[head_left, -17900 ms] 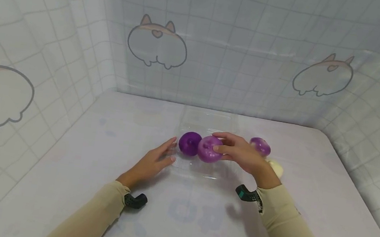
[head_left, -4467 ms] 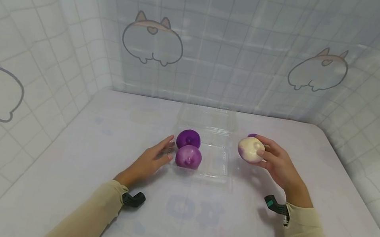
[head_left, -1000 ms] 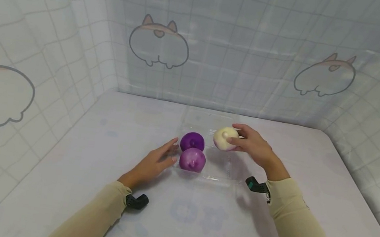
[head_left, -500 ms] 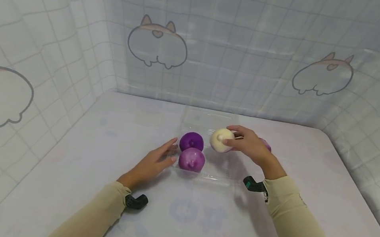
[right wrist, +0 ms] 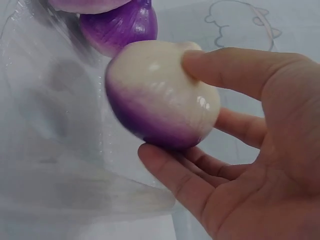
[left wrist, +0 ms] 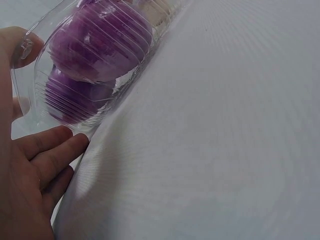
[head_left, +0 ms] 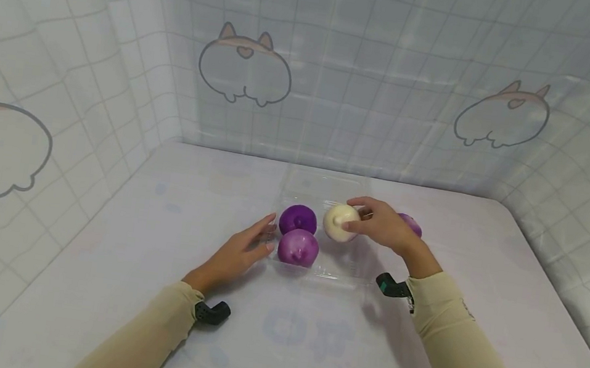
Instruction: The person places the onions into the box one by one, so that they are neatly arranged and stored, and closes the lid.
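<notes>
In the head view, my right hand (head_left: 381, 225) holds a cream onion (head_left: 339, 224) with a purple side over the right half of a clear plastic clamshell container (head_left: 335, 276). The right wrist view shows thumb and fingers gripping this onion at opposite sides. A dark purple onion (head_left: 297, 220) and a lighter purple onion (head_left: 299, 248) sit in the container's left half, one behind the other. My left hand (head_left: 232, 256) rests by the left wall, fingers relaxed and spread; in the left wrist view, its fingertips (left wrist: 80, 142) are right at the ribbed wall.
Another purple onion (head_left: 411, 224) lies on the white table covering (head_left: 217, 180) right of the container, partly behind my right hand. The container's clear lid (head_left: 329, 182) lies folded back toward the rear wall (head_left: 372, 107). Tile-patterned sheeting encloses the back and sides.
The lighter purple onion went from my right hand into the container's left half. My right hand then took the cream onion from the right, and has lowered it leftward. My left hand stayed.
</notes>
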Motion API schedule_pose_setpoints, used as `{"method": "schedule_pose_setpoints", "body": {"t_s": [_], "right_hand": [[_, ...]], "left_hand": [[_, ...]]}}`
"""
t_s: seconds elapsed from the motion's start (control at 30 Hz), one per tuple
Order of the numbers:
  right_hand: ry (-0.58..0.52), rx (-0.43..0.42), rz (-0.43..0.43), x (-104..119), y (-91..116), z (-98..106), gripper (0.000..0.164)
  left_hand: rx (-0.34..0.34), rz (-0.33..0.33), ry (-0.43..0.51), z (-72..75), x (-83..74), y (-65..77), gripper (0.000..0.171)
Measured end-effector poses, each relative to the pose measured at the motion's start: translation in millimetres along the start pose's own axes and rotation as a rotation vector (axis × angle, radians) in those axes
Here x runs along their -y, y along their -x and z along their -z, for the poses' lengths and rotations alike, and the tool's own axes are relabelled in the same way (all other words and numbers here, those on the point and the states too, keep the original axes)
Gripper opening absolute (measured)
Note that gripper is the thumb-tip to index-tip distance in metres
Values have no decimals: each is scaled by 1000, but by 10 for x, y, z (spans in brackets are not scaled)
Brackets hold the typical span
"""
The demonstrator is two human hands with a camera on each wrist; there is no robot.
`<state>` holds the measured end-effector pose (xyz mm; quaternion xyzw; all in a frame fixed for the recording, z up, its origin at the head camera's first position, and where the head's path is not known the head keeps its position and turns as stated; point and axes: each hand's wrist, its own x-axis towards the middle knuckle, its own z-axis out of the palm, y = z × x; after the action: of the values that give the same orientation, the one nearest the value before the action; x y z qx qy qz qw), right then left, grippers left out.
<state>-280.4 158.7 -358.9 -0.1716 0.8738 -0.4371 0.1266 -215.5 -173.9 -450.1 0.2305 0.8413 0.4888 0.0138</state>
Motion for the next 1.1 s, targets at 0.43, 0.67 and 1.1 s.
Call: {"method": "schedule_pose_setpoints", "body": {"t_s": [0.43,0.67,1.1], "right_hand": [[207,3,30,54,-34,-70,57],[246,22,36,66,-61,-108,57],[297,12,15,70,-38,-167,55]], "left_hand": [[11,8,-6,0,3,-14,68],[18,8,29,19,-52,4,68],[18,16,-16,13,-8,3,68]]}}
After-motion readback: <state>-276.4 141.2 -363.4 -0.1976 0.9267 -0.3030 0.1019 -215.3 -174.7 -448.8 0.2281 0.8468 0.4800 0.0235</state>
